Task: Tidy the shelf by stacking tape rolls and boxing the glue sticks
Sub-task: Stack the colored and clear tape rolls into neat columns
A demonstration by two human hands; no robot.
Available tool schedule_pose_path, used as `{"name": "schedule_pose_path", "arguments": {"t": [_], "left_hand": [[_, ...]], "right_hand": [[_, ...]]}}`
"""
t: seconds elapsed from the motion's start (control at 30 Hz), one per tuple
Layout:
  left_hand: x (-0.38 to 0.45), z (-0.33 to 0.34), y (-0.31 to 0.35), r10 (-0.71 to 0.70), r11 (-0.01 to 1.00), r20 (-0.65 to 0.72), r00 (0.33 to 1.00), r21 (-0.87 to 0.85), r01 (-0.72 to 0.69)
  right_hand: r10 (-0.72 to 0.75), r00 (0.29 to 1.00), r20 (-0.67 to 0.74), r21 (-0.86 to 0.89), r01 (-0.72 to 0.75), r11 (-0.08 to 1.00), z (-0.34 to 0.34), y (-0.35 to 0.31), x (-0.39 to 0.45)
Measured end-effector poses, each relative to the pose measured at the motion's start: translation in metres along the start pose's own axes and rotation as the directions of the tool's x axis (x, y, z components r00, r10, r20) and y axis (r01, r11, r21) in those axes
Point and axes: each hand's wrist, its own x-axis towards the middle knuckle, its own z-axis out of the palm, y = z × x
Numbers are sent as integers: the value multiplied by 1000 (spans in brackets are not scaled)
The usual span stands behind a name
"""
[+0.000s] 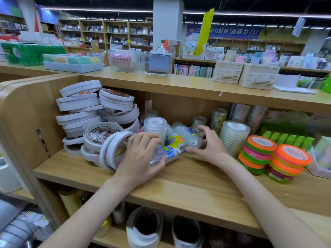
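Observation:
My left hand (141,154) grips a shrink-wrapped tube of clear tape rolls (170,151) with a blue and yellow label, lying on its side on the wooden shelf (179,183). Another clear tape tube (188,135) lies behind it, and my right hand (209,142) curls its fingers round that one. To the left stands an untidy pile of white double-sided tape rolls (86,111), some leaning. An upright clear tape stack (233,136) stands right of my right hand. Green glue sticks (290,139) lie further right.
Orange and green tape roll stacks (258,154) stand at the shelf's right front, with a second such stack (286,163) beside them. More clear tape tubes (218,117) stand at the back. The shelf's side panel (26,113) closes off the left. Big tape rolls (145,228) fill the shelf below.

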Motion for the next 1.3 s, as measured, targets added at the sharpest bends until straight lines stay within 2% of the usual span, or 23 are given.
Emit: {"name": "schedule_pose_path", "arguments": {"t": [0.1, 0.17, 0.27, 0.37, 0.5, 0.57, 0.63, 0.7, 0.8, 1.0, 1.07, 1.13, 1.2, 1.3], "left_hand": [[1, 1, 2, 32, 994, -26, 999, 104, -29], [1, 2, 1, 46, 985, -12, 999, 166, -43], [3, 2, 1, 15, 979, 45, 999, 205, -24], [5, 3, 0, 5, 979, 101, 995, 204, -25], [6, 6, -1, 29, 988, 111, 993, 149, -45], [6, 6, -1, 25, 991, 87, 996, 129, -37], [6, 6, -2, 25, 993, 69, 997, 113, -32], [6, 7, -2, 26, 994, 62, 998, 107, -33], [5, 8, -2, 30, 994, 66, 997, 101, -37], [5, 7, -2, 26, 995, 64, 998, 92, -32], [5, 7, -2, 22, 996, 69, 997, 88, -28], [5, 6, -2, 19, 996, 74, 997, 85, -26], [5, 7, -1, 15, 996, 76, 997, 81, -21], [5, 7, -2, 13, 997, 75, 997, 71, -18]], "right_hand": [[43, 987, -153, 197, -12, 980, 0, 2, -3], [76, 981, -178, 99, -59, 993, 2, 1, -1], [145, 987, -76, -122, -153, 981, 8, -11, 3], [228, 973, -35, -159, -230, 960, 13, -21, 5], [278, 956, -96, -160, -290, 943, 14, -24, 5], [208, 965, -161, -139, -231, 963, 8, -25, -3], [35, 965, -259, -104, -64, 992, -1, -27, -13], [-120, 934, -336, -128, 81, 989, -10, -31, -18], [-214, 906, -366, -126, 179, 976, -14, -32, -12], [-154, 902, -403, 4, 170, 985, -1, -27, 3], [-51, 934, -354, 30, 66, 997, 6, -25, 13], [34, 965, -261, -26, -42, 999, 17, -17, 17], [35, 976, -215, -71, -51, 996, 27, -8, 14], [36, 980, -198, -16, -40, 999, 27, -5, 12]]}}
